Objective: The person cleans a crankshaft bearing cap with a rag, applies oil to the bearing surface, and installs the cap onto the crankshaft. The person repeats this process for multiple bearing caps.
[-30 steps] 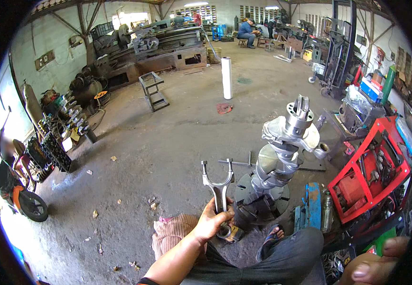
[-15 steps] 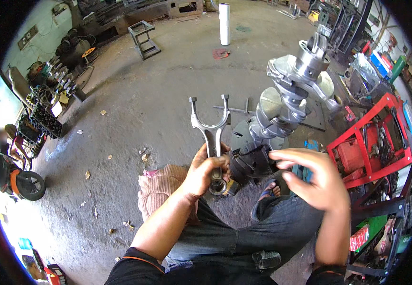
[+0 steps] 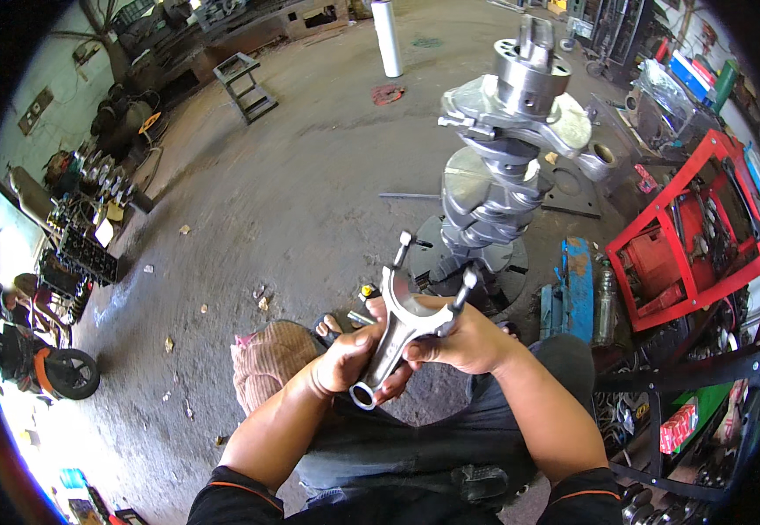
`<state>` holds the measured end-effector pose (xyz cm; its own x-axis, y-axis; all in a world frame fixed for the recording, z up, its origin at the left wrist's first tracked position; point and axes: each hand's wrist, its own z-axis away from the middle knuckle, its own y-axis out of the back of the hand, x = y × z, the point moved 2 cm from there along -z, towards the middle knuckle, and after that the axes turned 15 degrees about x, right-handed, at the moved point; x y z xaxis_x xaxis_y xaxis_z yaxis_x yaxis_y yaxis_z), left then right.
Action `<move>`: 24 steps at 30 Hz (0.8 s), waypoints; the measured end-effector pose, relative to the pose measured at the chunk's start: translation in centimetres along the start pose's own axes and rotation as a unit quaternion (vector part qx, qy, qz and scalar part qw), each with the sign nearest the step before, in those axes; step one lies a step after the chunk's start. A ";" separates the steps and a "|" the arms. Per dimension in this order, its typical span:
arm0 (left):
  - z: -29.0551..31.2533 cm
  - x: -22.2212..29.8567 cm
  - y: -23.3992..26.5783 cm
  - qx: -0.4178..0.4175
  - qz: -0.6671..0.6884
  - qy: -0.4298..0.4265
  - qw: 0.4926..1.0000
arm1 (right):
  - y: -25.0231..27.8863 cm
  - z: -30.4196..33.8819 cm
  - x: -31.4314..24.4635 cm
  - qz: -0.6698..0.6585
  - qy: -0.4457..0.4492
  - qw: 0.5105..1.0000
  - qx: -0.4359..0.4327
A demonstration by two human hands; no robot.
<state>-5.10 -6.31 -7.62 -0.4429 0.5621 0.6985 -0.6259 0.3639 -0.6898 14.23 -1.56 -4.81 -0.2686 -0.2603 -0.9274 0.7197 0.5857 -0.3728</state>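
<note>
A connecting rod (image 3: pixel 395 344) of bare metal lies tilted between my hands, its forked big end with two bolts pointing away from me and its small round eye toward my lap. My left hand (image 3: pixel 350 359) is closed round the shank near the small eye. From the other side my right hand (image 3: pixel 463 339) grips the rod just below the fork; some of its fingers are hidden behind the metal. Just beyond stands a large crankshaft (image 3: pixel 496 188), upright on a dark round base (image 3: pixel 513 273), with another connecting rod (image 3: pixel 597 157) sticking out at its upper right.
A red metal frame (image 3: pixel 691 232) and a blue metal piece (image 3: pixel 579 284) stand at the right. A ribbed pinkish cloth (image 3: pixel 270 363) is by my left knee. Farther off are a white cylinder (image 3: pixel 386 39), a small metal stand (image 3: pixel 245 89) and engine parts (image 3: pixel 82 249) along the left.
My right hand has come in from the right and taken hold of the rod. The rod has dropped lower and tilted, its fork now leaning right. The view has shifted slightly.
</note>
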 end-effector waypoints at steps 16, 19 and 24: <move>0.2 2.1 1.2 0.260 -0.264 -0.219 0.903 | 3.3 4.3 -3.6 -0.091 0.143 0.978 0.122; 0.2 3.2 -0.3 0.285 -0.270 -0.266 0.881 | 3.9 4.4 -4.3 -0.088 0.168 0.973 0.134; 0.3 5.8 -4.2 0.285 -0.311 -0.356 0.834 | 3.4 3.9 -3.9 -0.009 0.166 0.965 0.204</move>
<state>-5.24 -4.78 -0.62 -0.0600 -0.2621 0.9632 -0.9902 -0.1061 -0.0906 20.26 -1.58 -2.35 -0.4260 0.0328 -0.9041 0.8866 0.2142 -0.4100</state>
